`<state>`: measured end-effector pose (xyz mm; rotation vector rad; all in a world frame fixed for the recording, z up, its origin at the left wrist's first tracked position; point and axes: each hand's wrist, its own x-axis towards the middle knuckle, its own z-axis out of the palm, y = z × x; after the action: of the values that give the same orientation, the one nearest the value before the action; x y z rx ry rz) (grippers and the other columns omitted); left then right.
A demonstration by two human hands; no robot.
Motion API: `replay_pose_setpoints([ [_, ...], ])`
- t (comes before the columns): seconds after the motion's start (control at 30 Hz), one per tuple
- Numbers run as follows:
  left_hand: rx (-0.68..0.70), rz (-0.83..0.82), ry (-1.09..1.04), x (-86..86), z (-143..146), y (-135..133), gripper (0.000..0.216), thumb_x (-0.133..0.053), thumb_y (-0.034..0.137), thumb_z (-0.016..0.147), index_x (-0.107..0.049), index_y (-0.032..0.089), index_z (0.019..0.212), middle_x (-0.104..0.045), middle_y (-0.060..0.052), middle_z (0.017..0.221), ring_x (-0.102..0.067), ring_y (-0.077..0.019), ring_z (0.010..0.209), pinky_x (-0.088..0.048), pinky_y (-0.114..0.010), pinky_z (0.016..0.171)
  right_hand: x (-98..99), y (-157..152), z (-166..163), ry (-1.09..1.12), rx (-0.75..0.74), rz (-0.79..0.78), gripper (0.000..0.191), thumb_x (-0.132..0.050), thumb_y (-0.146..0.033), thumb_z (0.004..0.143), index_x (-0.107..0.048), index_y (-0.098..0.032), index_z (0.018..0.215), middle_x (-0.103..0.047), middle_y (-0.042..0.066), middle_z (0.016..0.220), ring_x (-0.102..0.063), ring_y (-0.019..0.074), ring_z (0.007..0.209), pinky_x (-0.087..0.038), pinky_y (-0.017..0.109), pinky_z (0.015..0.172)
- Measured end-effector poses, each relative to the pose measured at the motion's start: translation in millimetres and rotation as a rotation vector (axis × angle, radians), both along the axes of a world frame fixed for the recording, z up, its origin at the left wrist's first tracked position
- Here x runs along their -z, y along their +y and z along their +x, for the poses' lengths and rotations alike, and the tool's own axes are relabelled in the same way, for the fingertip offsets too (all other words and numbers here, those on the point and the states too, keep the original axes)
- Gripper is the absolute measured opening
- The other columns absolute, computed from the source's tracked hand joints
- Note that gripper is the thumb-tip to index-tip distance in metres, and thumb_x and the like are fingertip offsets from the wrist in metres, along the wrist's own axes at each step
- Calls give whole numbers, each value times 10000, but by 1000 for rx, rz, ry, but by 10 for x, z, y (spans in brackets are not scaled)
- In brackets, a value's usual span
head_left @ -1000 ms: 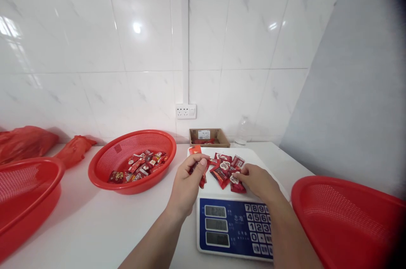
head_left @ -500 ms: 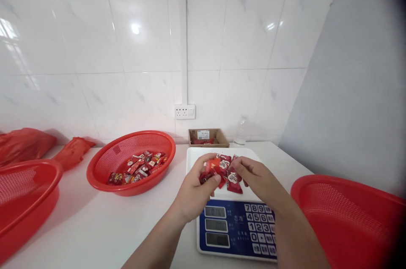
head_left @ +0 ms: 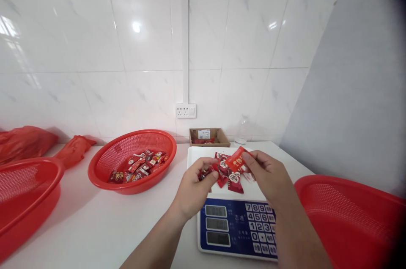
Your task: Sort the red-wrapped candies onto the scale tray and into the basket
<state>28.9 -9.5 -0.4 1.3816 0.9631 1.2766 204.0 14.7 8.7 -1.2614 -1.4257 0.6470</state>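
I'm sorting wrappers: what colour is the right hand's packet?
The packet is red, yellowish-lettered; head view.

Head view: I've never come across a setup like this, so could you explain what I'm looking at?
There is no machine arm here. These are a person's own bare hands, seen from a camera worn on that person's head, looking forward and down.

The left hand holds something dark red and wrapped, partly hidden by its curled fingers. The right hand pinches an orange-red packet.

Below them is a blue-fronted electronic scale, with wrapped packets on its white pan. It stands on a white table.

To the left, one red basket holds more packets. Behind the scale are a small cardboard box and a clear container.
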Motion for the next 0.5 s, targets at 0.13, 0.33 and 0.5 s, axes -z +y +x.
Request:
replay_pose_setpoints([
  [0.13,-169,52,-71,25,-32,29,268,-576,334,778,-556,201,1009,-522,33,694,-438,-69,530,-361,-195,474,82,97,-25,-183,-6,-53,324,-506,-488,779,-594,-194,676,-574,-17,580,-481,132,552,-356,244,525],
  [0.33,-163,72,-91,46,-26,22,285,-585,347,782,-550,202,1025,-508,33,690,-444,-70,530,-371,-189,470,371,255,-359,-447,-86,-69,284,-482,-370,797,-480,-196,572,-518,-34,531,-463,126,543,-294,242,524],
  [0.5,-164,77,-108,38,-14,14,280,-596,337,774,-558,202,1016,-513,32,696,-443,-68,530,-361,-185,470,556,312,-526,-775,14,22,210,-468,-243,815,-515,-190,618,-614,4,683,-521,137,635,-268,260,570],
])
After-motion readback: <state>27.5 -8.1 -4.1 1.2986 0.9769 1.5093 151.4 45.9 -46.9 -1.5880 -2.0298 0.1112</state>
